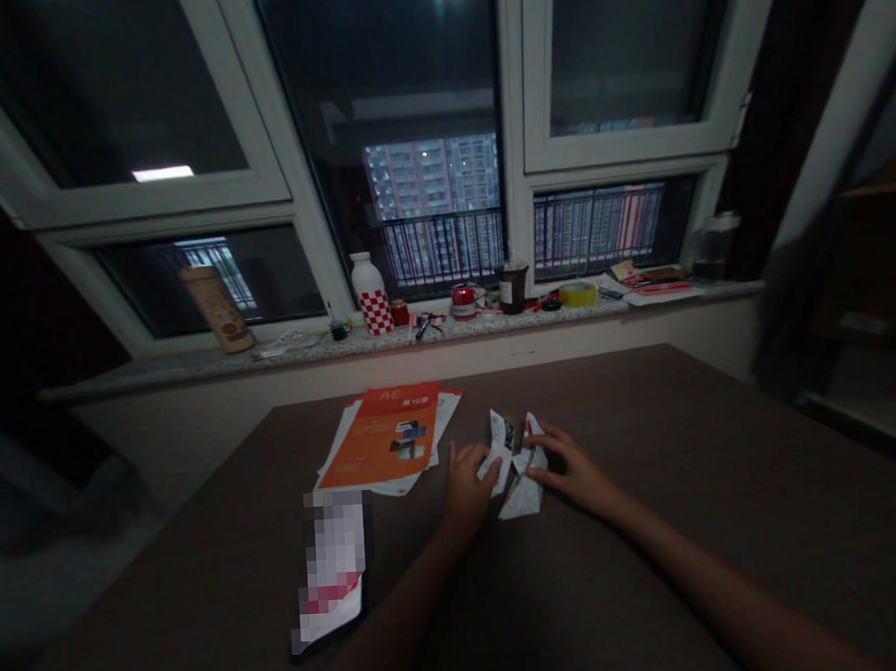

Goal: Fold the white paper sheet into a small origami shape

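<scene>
A folded paper piece (pixel 523 497), white with print and a dark coloured patch, stands on the table between my hands, with several flaps pointing up and outward. My left hand (pixel 467 487) grips its left flap, thumb on the near side and the other fingers behind, partly hidden. On the opposite side my right hand (pixel 575 471) pinches the right-hand flap between thumb and fingers. Left of my left hand lies a stack of printed sheets with an orange cover (pixel 379 449). Nearer to me is a blurred-out flat item (pixel 336 562), white with a red band.
The brown table (pixel 685 423) reaches to a window sill (pixel 299 355). Along the sill stand a tan tumbler (pixel 217 310), a red-checked white bottle (pixel 372 294), a red can (pixel 462 302), a dark cup (pixel 513 289) and a yellow tape roll (pixel 577 295).
</scene>
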Demonstrator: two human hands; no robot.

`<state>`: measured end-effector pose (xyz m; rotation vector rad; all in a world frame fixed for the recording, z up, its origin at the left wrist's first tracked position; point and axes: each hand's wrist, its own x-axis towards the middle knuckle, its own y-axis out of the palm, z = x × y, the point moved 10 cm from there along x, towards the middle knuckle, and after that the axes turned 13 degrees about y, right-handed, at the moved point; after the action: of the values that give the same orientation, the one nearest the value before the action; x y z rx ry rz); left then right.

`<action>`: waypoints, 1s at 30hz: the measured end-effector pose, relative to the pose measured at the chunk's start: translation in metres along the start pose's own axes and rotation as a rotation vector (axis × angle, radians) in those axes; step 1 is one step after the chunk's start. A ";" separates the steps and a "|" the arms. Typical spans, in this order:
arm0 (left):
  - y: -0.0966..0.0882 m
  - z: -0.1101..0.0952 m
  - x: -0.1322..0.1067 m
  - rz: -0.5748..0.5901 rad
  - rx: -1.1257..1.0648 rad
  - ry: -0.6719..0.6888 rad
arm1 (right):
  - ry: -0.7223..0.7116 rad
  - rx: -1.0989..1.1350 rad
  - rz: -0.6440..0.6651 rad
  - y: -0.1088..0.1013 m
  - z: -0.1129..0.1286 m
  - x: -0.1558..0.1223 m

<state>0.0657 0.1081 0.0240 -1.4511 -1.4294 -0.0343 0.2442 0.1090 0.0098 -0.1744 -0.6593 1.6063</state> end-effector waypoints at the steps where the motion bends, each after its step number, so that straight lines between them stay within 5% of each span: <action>1: -0.001 -0.001 0.000 -0.001 0.004 0.004 | 0.003 -0.004 0.006 0.001 0.000 0.000; 30: -0.003 -0.011 0.001 0.007 -0.006 0.065 | 0.042 -0.095 0.001 0.002 0.000 0.000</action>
<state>0.0706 0.1007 0.0317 -1.4475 -1.3725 -0.0812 0.2431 0.1091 0.0088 -0.2778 -0.7041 1.5692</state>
